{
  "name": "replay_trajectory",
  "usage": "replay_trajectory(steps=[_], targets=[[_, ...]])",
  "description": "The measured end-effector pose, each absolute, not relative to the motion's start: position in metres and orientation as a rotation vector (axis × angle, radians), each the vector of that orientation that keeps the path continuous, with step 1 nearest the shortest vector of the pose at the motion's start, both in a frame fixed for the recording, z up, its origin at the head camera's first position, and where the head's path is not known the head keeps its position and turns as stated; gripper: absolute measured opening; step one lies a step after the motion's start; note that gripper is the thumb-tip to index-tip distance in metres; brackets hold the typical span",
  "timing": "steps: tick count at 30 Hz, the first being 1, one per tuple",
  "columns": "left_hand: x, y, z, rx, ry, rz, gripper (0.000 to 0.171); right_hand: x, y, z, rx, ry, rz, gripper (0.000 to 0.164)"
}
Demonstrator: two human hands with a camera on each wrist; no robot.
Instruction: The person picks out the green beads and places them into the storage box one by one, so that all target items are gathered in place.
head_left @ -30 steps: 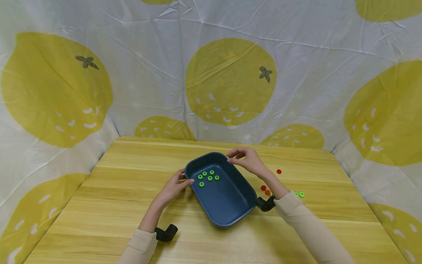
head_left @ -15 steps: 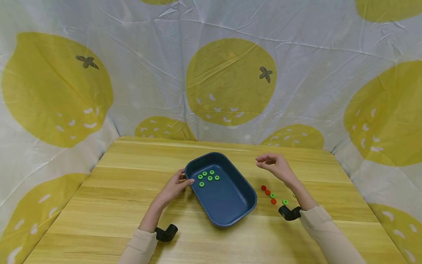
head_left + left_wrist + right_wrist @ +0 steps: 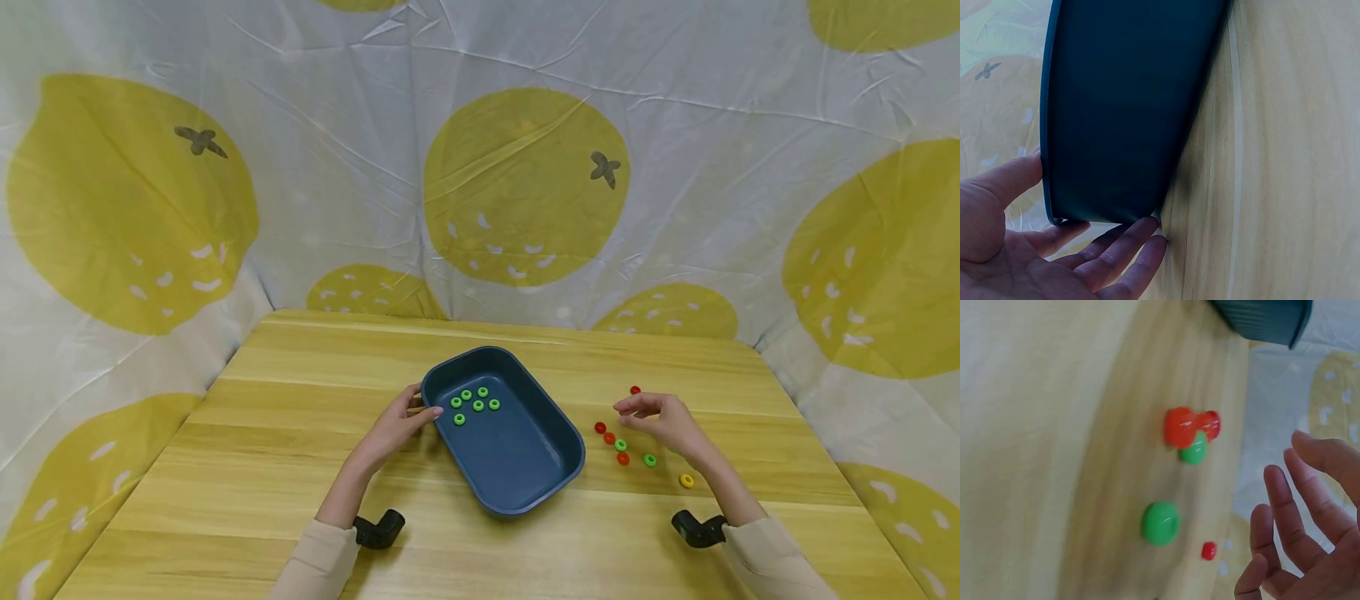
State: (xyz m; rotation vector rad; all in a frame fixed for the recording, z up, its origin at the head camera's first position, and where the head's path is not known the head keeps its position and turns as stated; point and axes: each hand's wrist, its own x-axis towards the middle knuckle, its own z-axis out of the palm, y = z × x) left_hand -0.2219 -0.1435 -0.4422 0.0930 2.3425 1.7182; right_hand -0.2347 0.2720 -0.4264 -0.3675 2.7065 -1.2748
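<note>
A dark blue rectangular basin (image 3: 517, 467) stands on the table, turned at an angle, with several green rings (image 3: 478, 406) toward its far left end. My left hand (image 3: 399, 423) grips that end's rim, thumb over the edge and fingers against the outer wall. To the right of the basin, my right hand (image 3: 663, 425) hovers above the table with loosely bent fingers and holds nothing. Near it lie red rings (image 3: 622, 458), green rings (image 3: 650, 460) and a yellow ring (image 3: 687, 481). One red ring (image 3: 1209, 550) also shows apart from the others in the right wrist view.
The light wooden table (image 3: 247, 467) meets a hanging cloth (image 3: 360, 183) printed with lemons at its back and sides. A black camera mount sits on each wrist, the left mount (image 3: 380, 530) and the right mount (image 3: 699, 529) both low over the table.
My right hand has moved from the basin's far right rim out to the right and closer, over the loose rings. My left hand and the basin have stayed in place.
</note>
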Motion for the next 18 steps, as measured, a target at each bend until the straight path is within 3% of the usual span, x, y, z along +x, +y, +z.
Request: replay_trajectory(steps=[18], targets=[[-0.221, -0.145, -0.439, 0.142, 2.331, 1.731, 0.059, -0.229, 0.278, -0.453, -0.455, 2.770, -1.048, 0.019]])
